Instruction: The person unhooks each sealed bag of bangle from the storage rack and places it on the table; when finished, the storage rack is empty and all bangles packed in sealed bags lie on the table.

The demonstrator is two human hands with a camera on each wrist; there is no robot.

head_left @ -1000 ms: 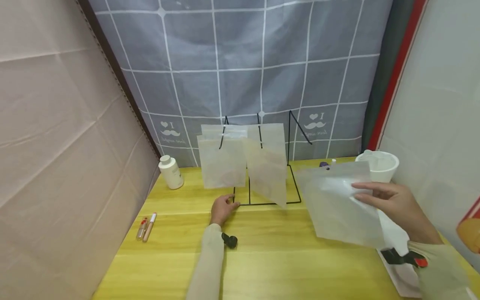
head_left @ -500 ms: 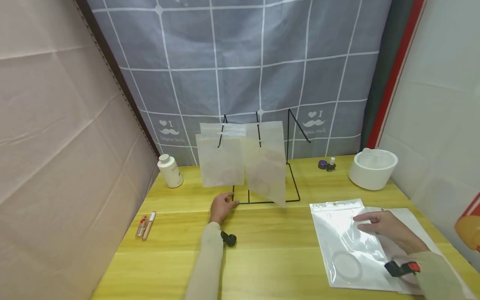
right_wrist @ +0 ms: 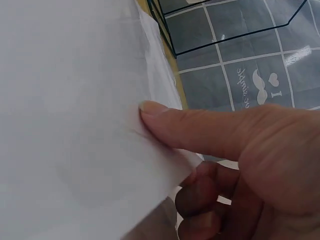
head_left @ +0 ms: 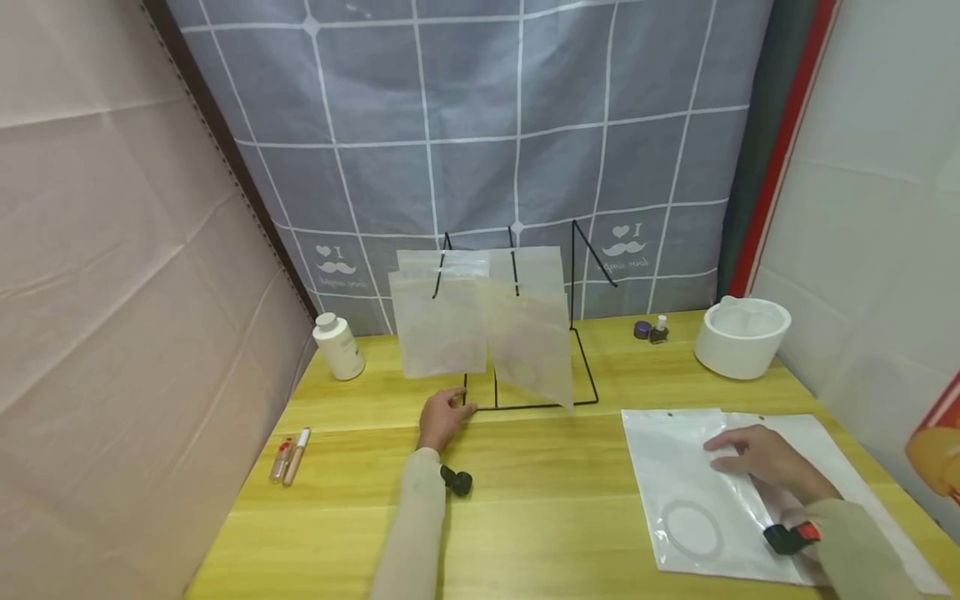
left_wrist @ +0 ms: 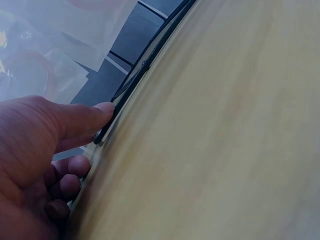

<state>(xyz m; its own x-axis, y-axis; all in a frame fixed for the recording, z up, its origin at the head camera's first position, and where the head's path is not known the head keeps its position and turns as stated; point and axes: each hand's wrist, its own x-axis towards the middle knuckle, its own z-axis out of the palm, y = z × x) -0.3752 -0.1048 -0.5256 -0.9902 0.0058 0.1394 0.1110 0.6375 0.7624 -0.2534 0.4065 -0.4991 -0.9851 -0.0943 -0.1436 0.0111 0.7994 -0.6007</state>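
Note:
My left hand [head_left: 442, 418] grips the front left corner of a black wire display rack [head_left: 536, 407], thumb on the wire in the left wrist view. From two of the rack's arms hang translucent zip bags [head_left: 441, 329]; the right arm is bare. My right hand [head_left: 761, 457] is over white zip bags [head_left: 693, 492] lying on the table at the right. In the right wrist view, its thumb lies on a white bag [right_wrist: 75, 110] near the edge, pinching it against fingers hidden behind. A ring shape shows through the left bag on the table.
A white bottle [head_left: 340, 346] stands left of the rack, with two slim cosmetic tubes [head_left: 297, 456] nearer the front. Back right are a purple-lidded jar [head_left: 642, 330], a small dark bottle [head_left: 659, 331] and a white round container [head_left: 742, 337]. A grey checked cloth hangs behind.
The bag my right hand held up in the air has come down onto the table, uncovering the jar and small bottle behind. My left hand has stayed on the rack's corner.

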